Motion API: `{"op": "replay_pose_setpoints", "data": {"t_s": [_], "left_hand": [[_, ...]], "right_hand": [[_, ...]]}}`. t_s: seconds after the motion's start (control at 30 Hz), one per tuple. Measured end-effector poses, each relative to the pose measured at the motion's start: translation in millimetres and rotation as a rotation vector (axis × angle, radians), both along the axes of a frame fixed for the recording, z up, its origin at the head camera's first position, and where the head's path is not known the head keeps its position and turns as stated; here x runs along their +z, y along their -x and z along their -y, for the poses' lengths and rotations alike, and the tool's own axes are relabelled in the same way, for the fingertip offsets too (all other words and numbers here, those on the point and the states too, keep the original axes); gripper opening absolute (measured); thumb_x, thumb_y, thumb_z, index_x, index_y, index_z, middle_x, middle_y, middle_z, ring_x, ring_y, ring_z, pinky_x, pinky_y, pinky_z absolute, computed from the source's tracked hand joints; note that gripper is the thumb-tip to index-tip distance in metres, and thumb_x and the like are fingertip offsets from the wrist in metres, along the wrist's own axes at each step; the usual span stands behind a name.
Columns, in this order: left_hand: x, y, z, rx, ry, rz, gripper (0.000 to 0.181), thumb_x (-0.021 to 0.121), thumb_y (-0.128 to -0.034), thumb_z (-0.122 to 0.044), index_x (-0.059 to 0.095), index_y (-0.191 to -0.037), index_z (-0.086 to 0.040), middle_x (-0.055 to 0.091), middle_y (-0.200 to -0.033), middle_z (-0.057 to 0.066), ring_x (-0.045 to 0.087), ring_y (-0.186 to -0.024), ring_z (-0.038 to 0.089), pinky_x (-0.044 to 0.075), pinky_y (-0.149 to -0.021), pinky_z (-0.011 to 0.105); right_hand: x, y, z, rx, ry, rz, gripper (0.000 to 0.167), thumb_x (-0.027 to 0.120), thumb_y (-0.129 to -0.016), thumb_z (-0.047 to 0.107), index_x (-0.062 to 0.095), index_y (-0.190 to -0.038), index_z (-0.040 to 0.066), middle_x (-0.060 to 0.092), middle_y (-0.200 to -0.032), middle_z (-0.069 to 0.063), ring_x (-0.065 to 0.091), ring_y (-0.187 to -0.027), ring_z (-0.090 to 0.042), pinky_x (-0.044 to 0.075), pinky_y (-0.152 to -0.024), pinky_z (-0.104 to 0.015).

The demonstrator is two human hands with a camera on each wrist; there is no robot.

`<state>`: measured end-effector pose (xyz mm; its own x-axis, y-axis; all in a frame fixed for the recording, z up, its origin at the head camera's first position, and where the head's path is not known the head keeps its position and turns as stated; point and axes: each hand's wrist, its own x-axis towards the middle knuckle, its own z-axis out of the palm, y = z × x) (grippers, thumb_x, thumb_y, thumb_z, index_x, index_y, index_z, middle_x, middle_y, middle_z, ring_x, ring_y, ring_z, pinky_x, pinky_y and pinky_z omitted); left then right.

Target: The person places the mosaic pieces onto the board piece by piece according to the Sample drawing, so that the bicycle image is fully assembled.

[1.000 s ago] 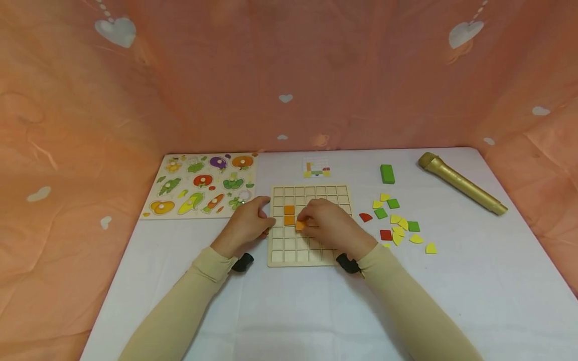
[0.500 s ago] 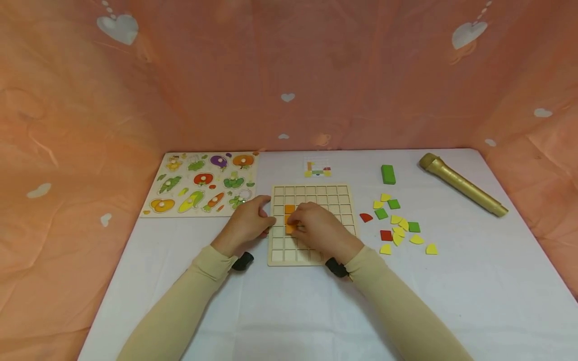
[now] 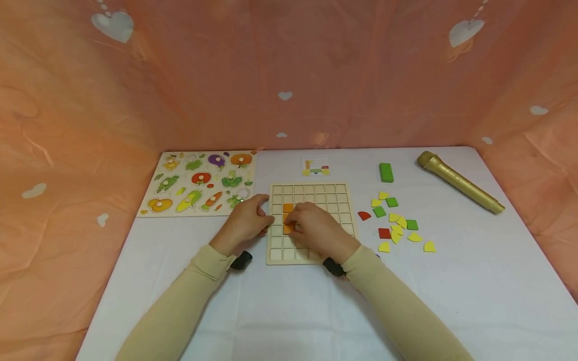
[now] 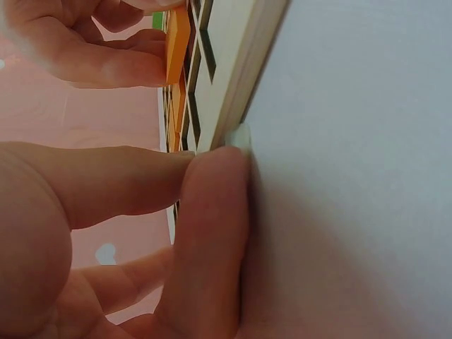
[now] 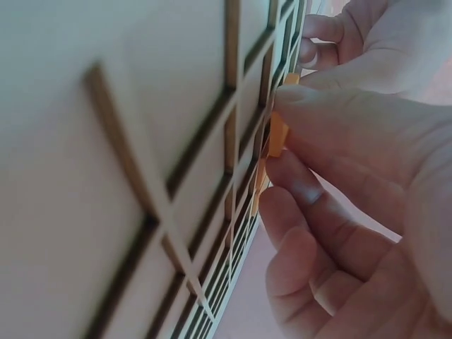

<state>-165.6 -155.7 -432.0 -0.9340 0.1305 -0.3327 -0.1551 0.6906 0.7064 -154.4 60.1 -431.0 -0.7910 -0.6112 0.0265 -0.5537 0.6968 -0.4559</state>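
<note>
A wooden grid board [image 3: 332, 198] lies on the white table in the head view. My left hand [image 3: 242, 223] pinches its left edge between thumb and finger, as the left wrist view shows close up. My right hand [image 3: 319, 228] reaches over the board's middle and pinches an orange square tile [image 4: 176, 46] by its edges. That tile stands a little proud of the grid in the left wrist view. Further up the same column sits another orange tile [image 3: 288, 207], with one more between, partly behind my right fingers. How far the held tile sits in its cell cannot be told.
Several yellow quarter-round tiles [image 3: 395, 236], green squares [image 3: 392, 202] and red pieces [image 3: 384, 233] lie to the right. Behind them are a green block [image 3: 386, 172] and a gold microphone [image 3: 460, 183]. A vegetable puzzle [image 3: 212, 183] lies left, a pattern card [image 3: 316, 164] behind the board.
My right hand has moved left with the orange tile, bringing it into line below the other two orange tiles. My left hand has stayed at the board's edge.
</note>
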Motion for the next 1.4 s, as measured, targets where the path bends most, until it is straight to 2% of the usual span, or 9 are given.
{"op": "replay_pose_setpoints", "data": {"t_s": [0.2, 0.6, 1.1, 1.4], "left_hand": [[-0.9, -0.3, 0.1, -0.001, 0.011, 0.001, 0.067, 0.074, -0.1007, -0.019, 0.047, -0.161, -0.009, 0.066, -0.094, 0.009, 0.068, -0.068, 0.019, 0.054, -0.068, 0.029], [-2.0, 1.0, 0.5, -0.007, 0.016, -0.008, 0.066, 0.073, -0.1013, -0.019, 0.047, -0.161, -0.01, 0.067, -0.094, 0.008, 0.068, -0.069, 0.019, 0.053, -0.069, 0.029], [-0.8, -0.9, -0.5, -0.003, 0.009, -0.003, 0.066, 0.073, -0.1012, -0.019, 0.047, -0.161, -0.009, 0.067, -0.094, 0.009, 0.069, -0.067, 0.02, 0.054, -0.069, 0.029], [-1.4, 0.7, -0.5, 0.012, 0.006, 0.021, 0.066, 0.073, -0.1016, -0.019, 0.047, -0.161, -0.011, 0.067, -0.096, 0.009, 0.069, -0.069, 0.02, 0.055, -0.07, 0.03]], "right_hand": [[-1.2, -0.7, 1.0, -0.004, -0.012, 0.004, 0.017, 0.081, -0.095, 0.012, 0.083, -0.112, 0.01, 0.073, -0.104, 0.0, 0.063, -0.098, -0.018, 0.057, -0.089, -0.034], [-0.3, -2.1, 1.0, -0.022, -0.008, 0.007, 0.019, 0.08, -0.095, 0.01, 0.083, -0.113, 0.01, 0.073, -0.106, 0.0, 0.064, -0.103, -0.018, 0.058, -0.092, -0.034], [-0.9, -2.8, 1.1, -0.008, -0.003, -0.011, 0.017, 0.08, -0.095, 0.01, 0.083, -0.111, 0.009, 0.07, -0.101, -0.001, 0.062, -0.098, -0.018, 0.057, -0.088, -0.034], [-1.1, -3.1, 2.0, -0.011, -0.009, -0.008, 0.017, 0.08, -0.095, 0.01, 0.083, -0.112, 0.009, 0.07, -0.102, -0.002, 0.063, -0.101, -0.019, 0.058, -0.091, -0.035]]}}
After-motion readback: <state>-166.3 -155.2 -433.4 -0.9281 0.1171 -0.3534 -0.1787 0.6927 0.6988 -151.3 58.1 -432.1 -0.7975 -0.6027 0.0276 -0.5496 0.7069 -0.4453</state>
